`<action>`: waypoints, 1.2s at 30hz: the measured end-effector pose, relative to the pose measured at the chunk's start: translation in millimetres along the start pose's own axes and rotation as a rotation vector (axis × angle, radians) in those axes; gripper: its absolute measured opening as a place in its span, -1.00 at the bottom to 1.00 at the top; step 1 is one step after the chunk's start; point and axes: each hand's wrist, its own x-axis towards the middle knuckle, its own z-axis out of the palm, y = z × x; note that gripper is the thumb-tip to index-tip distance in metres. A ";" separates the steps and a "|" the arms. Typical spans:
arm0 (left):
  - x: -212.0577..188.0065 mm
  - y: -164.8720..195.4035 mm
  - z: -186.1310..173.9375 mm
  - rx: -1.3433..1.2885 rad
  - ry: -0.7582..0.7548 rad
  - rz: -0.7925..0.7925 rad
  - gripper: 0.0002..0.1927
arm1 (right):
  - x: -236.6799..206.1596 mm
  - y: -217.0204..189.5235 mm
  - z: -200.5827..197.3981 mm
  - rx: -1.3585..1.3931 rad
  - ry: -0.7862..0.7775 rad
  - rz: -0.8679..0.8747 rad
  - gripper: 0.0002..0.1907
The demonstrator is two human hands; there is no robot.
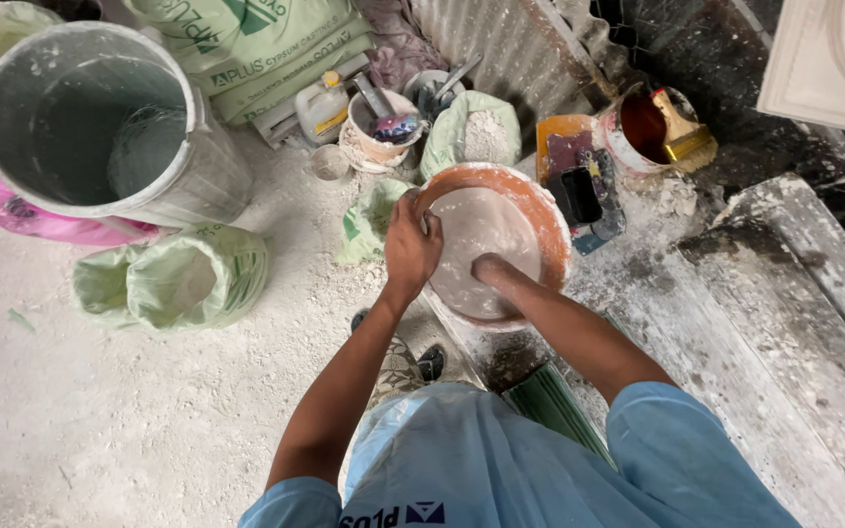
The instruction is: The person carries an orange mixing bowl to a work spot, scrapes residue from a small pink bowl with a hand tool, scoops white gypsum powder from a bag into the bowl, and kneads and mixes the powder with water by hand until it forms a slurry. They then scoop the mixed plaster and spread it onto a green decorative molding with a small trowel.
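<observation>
Left hand (411, 244) clamps the orange bowl (550, 220) rim; right hand (489, 269) sunk in paste, grip unseen.

Floor (100, 420) = dusty, white-powdered ground; on it upper left a big grey bucket (100, 117) w/ pink plastic (31, 220) under it, just below that an open green sack (183, 279), stacked green printed bags (256, 44) at top. Centre: orange bowl (540, 210) of pale mix, w/ open sack of white powder (476, 127), small white jug (323, 106) & cream pot (378, 132) behind it. Right: red-lined tub w/ brush (652, 127), grey powder-caked slabs (784, 313).
</observation>
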 end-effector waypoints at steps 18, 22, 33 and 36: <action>-1.9 2.9 -1.0 0.009 0.025 0.066 -0.63 | 4.0 -31.3 -24.4 0.011 0.007 0.010 -0.67; -2.3 2.8 -1.2 -0.025 0.035 0.079 -0.60 | -2.5 -40.4 -19.0 0.024 -0.019 0.039 -0.67; -2.8 3.2 -2.5 0.003 -0.031 0.011 -0.58 | -1.3 -20.1 -47.7 0.029 0.148 -0.138 -0.66; -2.1 -1.6 -1.0 0.012 0.015 0.053 -0.57 | 7.6 -30.4 -48.0 0.009 0.089 -0.097 -0.66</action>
